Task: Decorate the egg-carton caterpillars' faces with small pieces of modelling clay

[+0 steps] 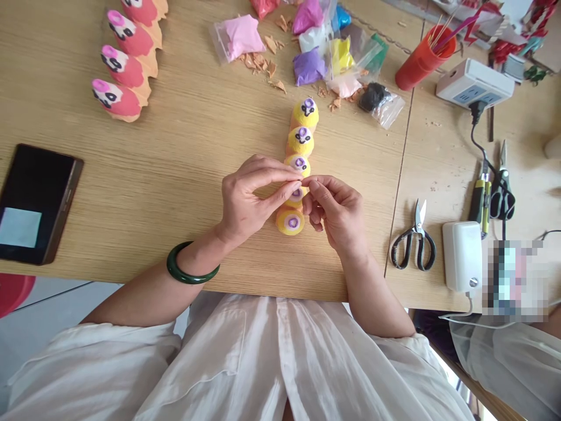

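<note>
A row of yellow clay-covered egg shapes (303, 140) with purple rings and pale faces runs toward me on the wooden table. The two farthest carry black eyes and mouths; the nearest (290, 222) shows just a purple ring on a pale patch. My left hand (254, 196) hovers over the middle of the row, thumb and fingertips pinched together. Close beside it, my right hand (335, 207) pinches thumb against index finger, the other fingers curled. The two sets of fingertips nearly meet above the row. Whatever lies between them is too small to make out.
Similar pink egg figures (125, 76) stand at far left, above a dark phone-like device (37, 202). Bags of coloured clay (309, 64) and orange crumbs lie at the back. On the right are a red cup (423, 58), a power strip (475, 85), scissors (414, 237) and a white box (462, 257).
</note>
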`<action>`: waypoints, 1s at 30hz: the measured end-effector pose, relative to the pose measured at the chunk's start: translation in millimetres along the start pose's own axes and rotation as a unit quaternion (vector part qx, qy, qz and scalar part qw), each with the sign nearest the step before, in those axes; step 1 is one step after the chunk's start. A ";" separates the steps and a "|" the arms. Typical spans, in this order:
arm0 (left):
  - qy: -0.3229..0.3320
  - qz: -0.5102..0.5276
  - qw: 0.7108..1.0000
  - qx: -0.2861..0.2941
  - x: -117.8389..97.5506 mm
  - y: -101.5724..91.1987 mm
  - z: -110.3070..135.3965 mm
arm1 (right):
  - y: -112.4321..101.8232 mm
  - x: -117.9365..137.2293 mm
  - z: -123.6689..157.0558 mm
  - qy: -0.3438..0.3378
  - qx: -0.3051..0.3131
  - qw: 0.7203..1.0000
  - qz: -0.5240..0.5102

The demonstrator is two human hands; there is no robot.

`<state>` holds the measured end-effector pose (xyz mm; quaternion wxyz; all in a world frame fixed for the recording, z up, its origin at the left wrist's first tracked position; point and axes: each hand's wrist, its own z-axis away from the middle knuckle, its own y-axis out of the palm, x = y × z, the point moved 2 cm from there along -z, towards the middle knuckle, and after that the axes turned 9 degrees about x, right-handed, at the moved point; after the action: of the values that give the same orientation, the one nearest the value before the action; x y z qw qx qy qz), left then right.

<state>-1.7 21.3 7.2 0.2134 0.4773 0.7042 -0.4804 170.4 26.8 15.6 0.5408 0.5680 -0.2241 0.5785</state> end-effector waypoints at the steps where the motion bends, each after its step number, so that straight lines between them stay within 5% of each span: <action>1: 0.003 0.009 1.000 -0.003 -0.6 -0.1 -0.3 | 0.3 -0.2 -0.1 0.002 0.003 1.000 0.000; 20: 0.097 0.048 0.994 0.013 -1.7 -0.9 0.2 | 5.7 4.9 -0.8 0.068 0.087 0.983 -0.150; 30: 0.045 0.111 0.992 0.029 -1.4 3.7 1.6 | 5.7 0.4 -0.4 0.068 0.071 0.986 -0.136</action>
<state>1.9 19.5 5.8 0.2195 0.5794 0.6415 -0.4522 165.3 25.5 17.9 0.5866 0.5901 -0.0655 0.5508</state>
